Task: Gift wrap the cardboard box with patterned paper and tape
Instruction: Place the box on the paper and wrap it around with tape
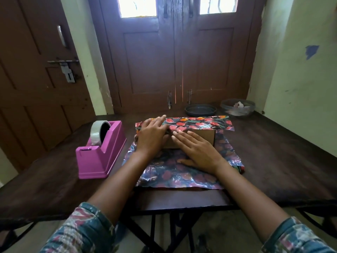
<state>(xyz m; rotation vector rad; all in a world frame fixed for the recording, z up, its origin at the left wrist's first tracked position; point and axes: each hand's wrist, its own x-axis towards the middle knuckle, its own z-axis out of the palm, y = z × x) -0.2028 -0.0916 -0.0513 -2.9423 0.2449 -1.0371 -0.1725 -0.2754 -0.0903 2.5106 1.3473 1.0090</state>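
A brown cardboard box (204,136) sits on a sheet of dark wrapping paper with red flowers (175,174) in the middle of the table. The far part of the paper (198,124) is folded up over the box's far top edge. My left hand (152,136) lies with straight fingers on that folded paper at the box's left end. My right hand (196,150) rests flat, fingers straight, on the bare top of the box. The box's left part is hidden under both hands.
A pink tape dispenser (99,154) with a roll of clear tape (96,132) stands left of the paper. A dark round lid (200,109) and a clear plastic bowl (237,106) sit at the table's far edge before brown doors. The dark table (273,161) ends near me.
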